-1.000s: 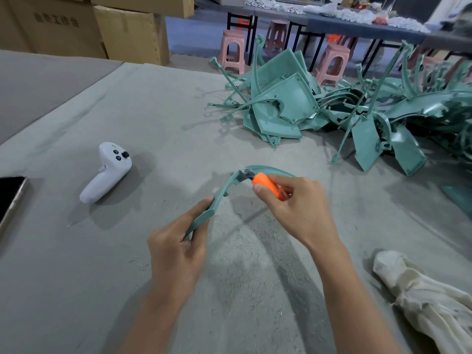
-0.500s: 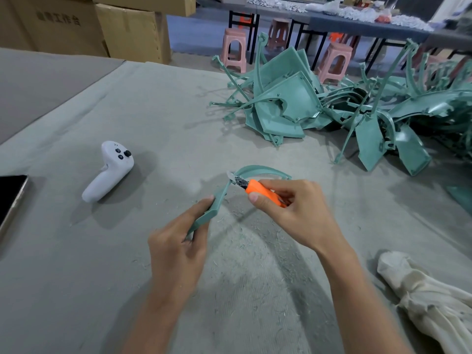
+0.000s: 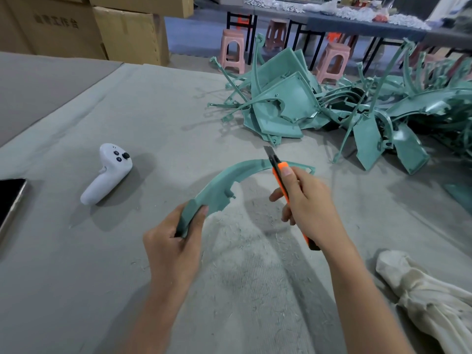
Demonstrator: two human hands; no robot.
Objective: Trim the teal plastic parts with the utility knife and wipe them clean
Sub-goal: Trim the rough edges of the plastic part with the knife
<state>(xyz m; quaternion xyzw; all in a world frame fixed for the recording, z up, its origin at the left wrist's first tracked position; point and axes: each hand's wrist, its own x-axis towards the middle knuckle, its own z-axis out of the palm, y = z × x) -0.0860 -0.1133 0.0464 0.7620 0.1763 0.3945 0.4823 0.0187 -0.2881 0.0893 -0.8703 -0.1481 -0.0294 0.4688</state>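
The left hand (image 3: 170, 247) has its grip closed on the near end of a curved teal part (image 3: 224, 181), which arcs up and right above the counter (image 3: 76, 290). The right hand (image 3: 310, 204) holds tight the orange utility knife (image 3: 286, 185), its blade crossing the far side of the arc. A white cloth (image 3: 429, 300) lies right.

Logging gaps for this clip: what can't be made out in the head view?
- Phone: cut off by the left edge.
- Cloth: runs off the right and bottom edges.
- Knife handle: mostly covered by the right hand.
- Arc near end: wrapped by the left hand.
- Pile: runs off the right edge.
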